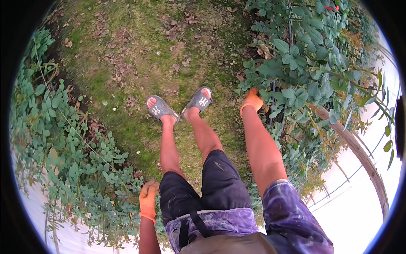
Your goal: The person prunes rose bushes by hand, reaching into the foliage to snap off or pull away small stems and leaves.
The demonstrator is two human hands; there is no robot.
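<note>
My right hand (252, 101), in an orange work glove, reaches into the lower edge of the leafy rose-like bushes (298, 63) on the right. Its fingertips are partly behind leaves, so whether they grip a stem cannot be seen. My left hand (148, 194), in a matching orange glove with a darker palm side, hangs low beside my left thigh. It is near the left row of bushes (73, 158), and no object shows in it; its fingers look loosely extended.
A mossy soil path (136, 57) strewn with dry leaves runs between the two rows. My feet in grey slides (162, 109) stand on it. A thin wire (68, 122) crosses the left bushes. On the right are a wooden pole (352, 143), dark thin stakes and long protruding stems.
</note>
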